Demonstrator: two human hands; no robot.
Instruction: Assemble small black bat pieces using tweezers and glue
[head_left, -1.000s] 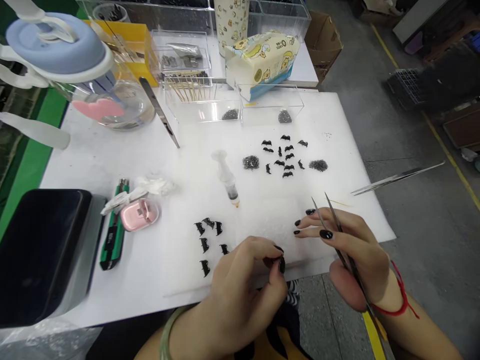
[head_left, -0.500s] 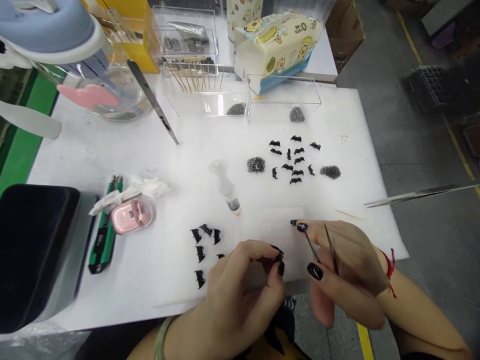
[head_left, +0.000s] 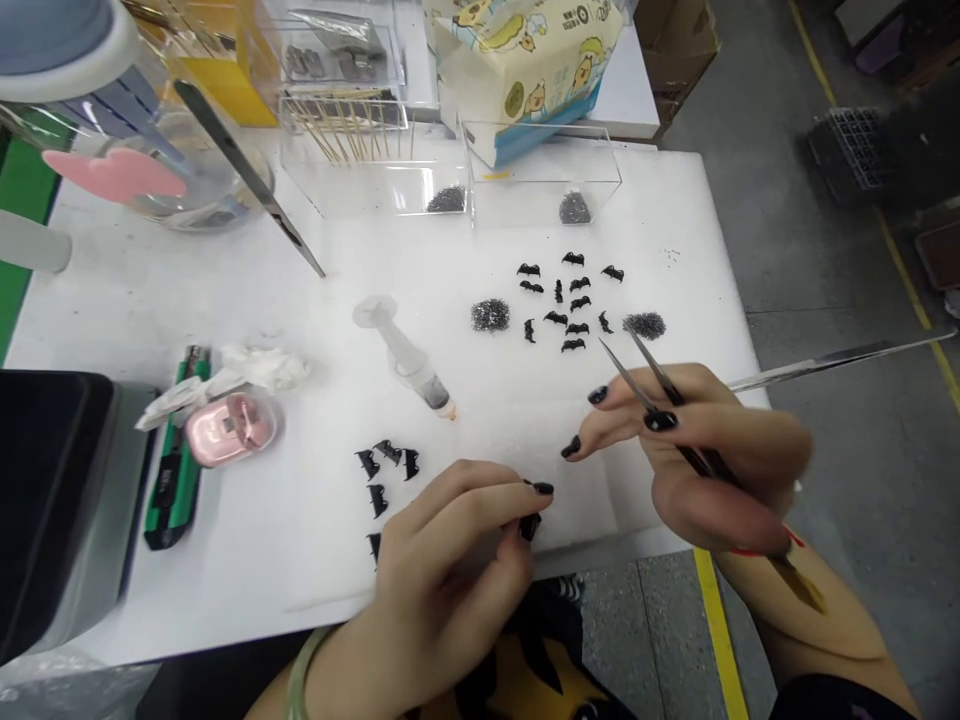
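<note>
My left hand is closed above the front edge of the white mat, thumb and fingertips pinched together. Whatever lies between the fingertips is hidden by the fingers and black nails. A pair of tweezers is gripped in my right hand, its tips apart and pointing away from me, close to a small heap of dark beads. Several black bat-shaped pieces lie scattered left of that heap, beside another bead heap. More black bat-shaped pieces lie left of my left hand. A syringe rests mid-mat.
Clear acrylic boxes with beads and toothpicks stand at the back, beside a wipes packet. At left are a green utility knife, a pink case and a big jug. Metal tools jut past the right edge.
My right hand has moved up and away from my left hand, turning the tweezers to point toward the beads. My left hand stays pinched near the front edge. The view has shifted slightly.
</note>
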